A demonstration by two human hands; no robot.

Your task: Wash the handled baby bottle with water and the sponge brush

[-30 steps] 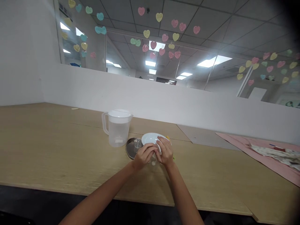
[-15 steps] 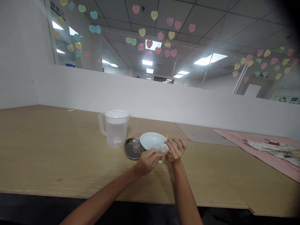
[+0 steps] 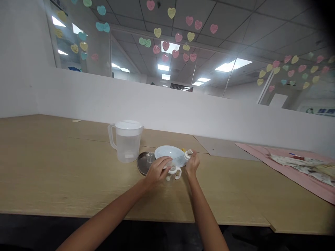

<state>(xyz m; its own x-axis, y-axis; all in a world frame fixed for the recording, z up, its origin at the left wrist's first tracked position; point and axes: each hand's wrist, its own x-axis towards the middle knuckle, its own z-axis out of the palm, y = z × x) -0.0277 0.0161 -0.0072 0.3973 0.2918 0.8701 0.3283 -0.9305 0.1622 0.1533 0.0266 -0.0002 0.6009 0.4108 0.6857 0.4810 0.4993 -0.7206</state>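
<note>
From 1 head-worn camera we look forward and down, fairly near a flat pale-brown wooden bench [image 3: 91, 181], facing a plain white wall [image 3: 209, 111].

The left hand [image 3: 157, 170] hides part of the handled cup [image 3: 171, 177] and of the metal tray [image 3: 142, 164]. The right hand [image 3: 192, 162] partly covers the white lid [image 3: 187, 155]. Too little shows of the yellow thing [image 3: 183, 150] to identify it. The right edge cuts off the pink cloth [image 3: 261, 153].

Blurred sign [image 3: 324, 111], heart notes [image 3: 171, 13]; lettering unreadable
</note>
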